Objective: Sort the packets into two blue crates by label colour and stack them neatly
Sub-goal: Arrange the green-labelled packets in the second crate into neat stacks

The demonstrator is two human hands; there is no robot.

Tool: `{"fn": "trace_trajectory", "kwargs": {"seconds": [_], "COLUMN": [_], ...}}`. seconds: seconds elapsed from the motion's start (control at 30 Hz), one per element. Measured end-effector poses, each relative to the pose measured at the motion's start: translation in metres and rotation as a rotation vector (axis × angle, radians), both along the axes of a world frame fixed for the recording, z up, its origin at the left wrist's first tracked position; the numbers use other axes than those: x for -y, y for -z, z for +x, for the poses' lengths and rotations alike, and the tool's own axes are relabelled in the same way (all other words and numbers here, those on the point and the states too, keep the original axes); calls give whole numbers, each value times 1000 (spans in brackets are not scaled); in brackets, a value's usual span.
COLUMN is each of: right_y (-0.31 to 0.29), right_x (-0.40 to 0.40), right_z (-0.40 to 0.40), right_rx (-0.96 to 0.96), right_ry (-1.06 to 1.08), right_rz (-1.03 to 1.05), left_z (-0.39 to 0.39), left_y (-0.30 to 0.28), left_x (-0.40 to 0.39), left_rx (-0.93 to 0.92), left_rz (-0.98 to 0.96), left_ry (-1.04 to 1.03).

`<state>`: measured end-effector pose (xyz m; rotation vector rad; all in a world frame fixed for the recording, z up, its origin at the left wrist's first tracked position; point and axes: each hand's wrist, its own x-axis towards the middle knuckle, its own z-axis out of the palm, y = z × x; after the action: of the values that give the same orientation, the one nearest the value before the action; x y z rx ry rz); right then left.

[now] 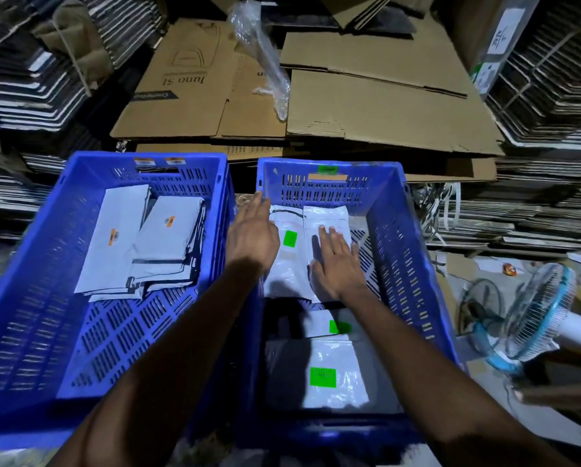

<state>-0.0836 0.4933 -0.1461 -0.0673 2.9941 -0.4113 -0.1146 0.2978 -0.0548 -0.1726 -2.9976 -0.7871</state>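
Observation:
Two blue crates stand side by side. The left crate [63, 203] holds white packets with orange labels [167, 237] stacked at its far end. The right crate [410, 251] holds white packets with green labels: a far pile [287, 264] and a near packet [329, 375]. My left hand [253, 234] reaches over the right crate's left wall, fingers straight, at the far pile's left edge. My right hand [336, 264] lies flat with spread fingers on the topmost far packet [326, 219], pressing it down.
Flattened cardboard sheets [366, 106] are piled behind the crates, with stacks of folded cartons [23, 72] on both sides. A clear plastic bag [265, 59] lies on the cardboard. A small fan [531, 315] lies on the floor at the right.

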Motion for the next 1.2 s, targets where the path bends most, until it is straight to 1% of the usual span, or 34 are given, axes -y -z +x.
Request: {"fn": "trace_trajectory", "kwargs": {"seconds": [0.1, 0.17, 0.23, 0.3, 0.33, 0.47, 0.57, 0.67, 0.73, 0.8, 0.9, 0.97, 1.07, 1.1, 1.17, 1.2], "right_y": [-31, -46, -57, -59, -57, -52, -60, -72, -67, -56, -44, -38, -31, -30, -25, -22], "right_x": [-2, -3, -5, -8, -9, -16, -28, -36, -37, -37, -25, -9, 20, 28, 37, 39], "right_z": [29, 53, 75, 87, 89, 89, 86, 81, 70, 51, 17, -6, -34, -42, -56, -61], "right_rx": [31, 110, 331, 482, 503, 435, 438, 427, 287, 91, -43, -84, -122, -73, 74, 117], "right_ry": [-42, -148, -269, -351, -359, -304, -271, -153, 57, 318, 598, 670, 713, 699, 604, 550], "right_rz": [-102, -94, -52, 11, 11, -64, -257, -565, -698, -686, -734, -752, -829, -799, -668, -595], "left_z": [-1, -1, -1, -1, -1, 0, 0, 0, 1, 2, 1, 0, -2, -3, -2, -2], "left_y": [4, 5, 7, 8, 8, 7, 7, 6, 5, 4, 5, 6, 10, 10, 10, 9], "left_x": [2, 4, 4, 3, 3, 4, 3, 3, 3, 3, 3, 3, 5, 5, 5, 4], "left_rx": [-6, -5, 1, 11, 18, 18, 24, 17, 13, 3, 6, 9, -7, -9, -8, -7], "left_rz": [-10, 0, 11, 20, 28, 31, 22, 23, 40, 54, 60, 64, 67, 63, 62, 68], "left_ry": [14, 13, 12, 10, 6, 6, -1, -6, -6, -1, -5, -10, -10, -8, -12, -19]}}
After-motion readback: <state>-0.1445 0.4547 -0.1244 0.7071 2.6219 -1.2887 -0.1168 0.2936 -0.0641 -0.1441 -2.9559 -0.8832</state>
